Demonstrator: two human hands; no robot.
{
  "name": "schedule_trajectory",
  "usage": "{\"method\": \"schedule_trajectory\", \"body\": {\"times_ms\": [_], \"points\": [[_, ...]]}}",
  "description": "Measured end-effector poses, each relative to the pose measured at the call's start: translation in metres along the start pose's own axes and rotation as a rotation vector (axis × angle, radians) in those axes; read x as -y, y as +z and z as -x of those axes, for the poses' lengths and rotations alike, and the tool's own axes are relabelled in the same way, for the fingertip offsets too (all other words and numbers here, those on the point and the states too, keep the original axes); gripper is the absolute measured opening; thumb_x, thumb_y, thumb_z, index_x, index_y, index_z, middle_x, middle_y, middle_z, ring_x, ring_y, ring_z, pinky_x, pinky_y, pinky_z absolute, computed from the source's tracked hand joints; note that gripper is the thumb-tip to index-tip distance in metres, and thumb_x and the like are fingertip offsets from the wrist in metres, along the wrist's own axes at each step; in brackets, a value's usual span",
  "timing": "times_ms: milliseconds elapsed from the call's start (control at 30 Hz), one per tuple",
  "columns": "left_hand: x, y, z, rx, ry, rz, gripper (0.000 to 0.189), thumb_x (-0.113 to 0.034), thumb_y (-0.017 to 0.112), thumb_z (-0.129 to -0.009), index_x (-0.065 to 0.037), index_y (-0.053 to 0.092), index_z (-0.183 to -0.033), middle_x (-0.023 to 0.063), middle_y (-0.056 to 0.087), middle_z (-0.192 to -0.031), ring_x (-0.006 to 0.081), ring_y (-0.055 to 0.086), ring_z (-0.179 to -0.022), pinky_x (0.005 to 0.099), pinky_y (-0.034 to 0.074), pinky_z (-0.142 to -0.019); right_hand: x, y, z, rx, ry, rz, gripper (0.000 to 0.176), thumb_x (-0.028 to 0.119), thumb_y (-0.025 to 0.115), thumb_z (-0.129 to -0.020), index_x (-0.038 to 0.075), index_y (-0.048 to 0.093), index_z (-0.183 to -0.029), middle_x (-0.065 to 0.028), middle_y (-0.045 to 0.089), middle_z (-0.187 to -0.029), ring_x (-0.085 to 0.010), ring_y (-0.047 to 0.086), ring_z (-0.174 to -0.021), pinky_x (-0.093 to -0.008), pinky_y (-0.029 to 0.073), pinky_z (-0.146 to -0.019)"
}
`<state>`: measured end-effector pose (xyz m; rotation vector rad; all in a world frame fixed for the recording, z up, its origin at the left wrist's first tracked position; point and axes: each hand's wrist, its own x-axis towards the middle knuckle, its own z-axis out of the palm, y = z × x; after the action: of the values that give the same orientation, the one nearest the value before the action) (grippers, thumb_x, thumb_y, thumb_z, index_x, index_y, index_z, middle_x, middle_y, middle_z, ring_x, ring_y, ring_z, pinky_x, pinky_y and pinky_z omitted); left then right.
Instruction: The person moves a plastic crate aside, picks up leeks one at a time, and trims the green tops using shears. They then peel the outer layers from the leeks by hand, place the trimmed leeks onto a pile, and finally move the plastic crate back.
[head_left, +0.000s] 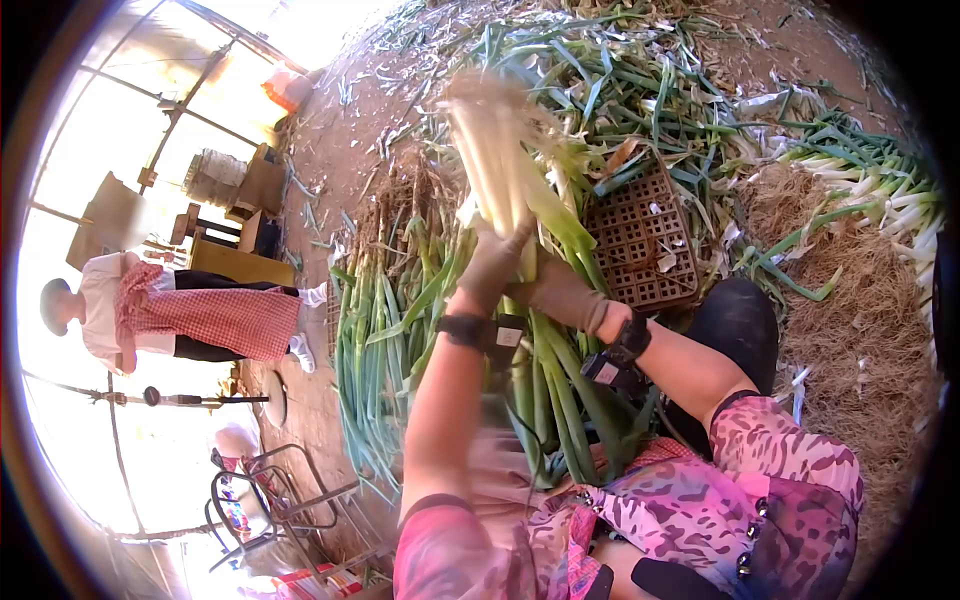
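Both gloved hands are wrapped round a bunch of leeks (490,160) with white stalks and blurred roots pointing away from me. My left hand (495,262) grips the stalks from the left side, and my right hand (560,292) closes on them just below and to the right. Long green leaves (575,400) of the bunch hang down over my lap. To the left of my hands lies a pile of leeks (385,310) with brown roots. A brown plastic crate (645,240) lies just right of the bunch.
Loose leaves (600,90) litter the ground ahead. Trimmed roots (840,340) heap up at the right, beside white-stalked leeks (900,200). A person (190,310) in a checked apron stands at the left, near a metal-framed chair (270,500) and a yellow box (240,262).
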<state>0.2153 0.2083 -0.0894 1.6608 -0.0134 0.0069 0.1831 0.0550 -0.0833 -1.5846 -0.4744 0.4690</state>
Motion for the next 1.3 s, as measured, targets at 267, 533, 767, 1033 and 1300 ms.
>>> {"method": "schedule_trajectory", "body": {"times_ms": [267, 533, 767, 1033, 1300], "points": [[-0.093, -0.025, 0.017, -0.062, -0.247, 0.097, 0.010, -0.007, 0.066, -0.082, -0.003, 0.070, -0.090, 0.0092, 0.070, -0.085, 0.0200, 0.067, -0.077, 0.0308, 0.055, -0.069, 0.017, 0.015, -0.005, -0.074, -0.546, 0.097, 0.062, 0.037, 0.072, -0.087, 0.001, 0.051, -0.133, -0.0202, 0.062, -0.118, -0.0335, 0.062, -0.107, -0.0415, 0.051, -0.089], [-0.171, -0.047, 0.049, -0.066, -0.008, -0.220, 0.028, -0.024, 0.061, -0.085, 0.002, 0.070, -0.092, 0.0071, 0.065, -0.081, 0.0167, 0.062, -0.072, 0.0289, 0.050, -0.067, 0.081, -0.033, 0.002, -0.535, -0.642, 0.293, 0.057, 0.031, 0.070, -0.092, 0.001, 0.051, -0.137, -0.0172, 0.061, -0.123, -0.0251, 0.061, -0.110, -0.0361, 0.048, -0.094], [-0.225, -0.051, 0.078, 0.187, 0.024, -0.170, 0.032, -0.015, 0.068, -0.074, 0.001, 0.067, -0.101, 0.0066, 0.066, -0.094, 0.0172, 0.063, -0.087, 0.0301, 0.050, -0.080, 0.195, -0.124, -0.073, -0.592, -0.757, 0.001, 0.094, 0.065, 0.055, -0.092, -0.003, 0.028, -0.151, -0.0231, 0.040, -0.151, -0.0324, 0.038, -0.142, -0.0395, 0.024, -0.120], [-0.215, -0.070, 0.086, 0.020, 0.110, -0.252, 0.026, -0.008, 0.074, -0.071, -0.002, 0.065, -0.095, 0.0016, 0.063, -0.084, 0.0127, 0.059, -0.075, 0.0295, 0.049, -0.068, 0.222, -0.035, -0.052, 0.215, -0.951, 0.082, 0.087, 0.036, 0.076, -0.086, 0.007, 0.028, -0.153, -0.0162, 0.049, -0.140, -0.0289, 0.051, -0.127, -0.0376, 0.044, -0.108], [-0.227, -0.125, 0.140, 0.002, 0.086, -0.388, 0.031, -0.013, 0.077, -0.073, -0.002, 0.064, -0.099, 0.0035, 0.065, -0.085, 0.0128, 0.064, -0.079, 0.0292, 0.053, -0.070, 0.281, -0.131, -0.071, -0.555, -0.785, 1.301, 0.029, 0.010, 0.067, -0.081, 0.016, 0.072, -0.109, -0.0091, 0.073, -0.089, -0.0281, 0.069, -0.072, -0.0389, 0.058, -0.073]]}}
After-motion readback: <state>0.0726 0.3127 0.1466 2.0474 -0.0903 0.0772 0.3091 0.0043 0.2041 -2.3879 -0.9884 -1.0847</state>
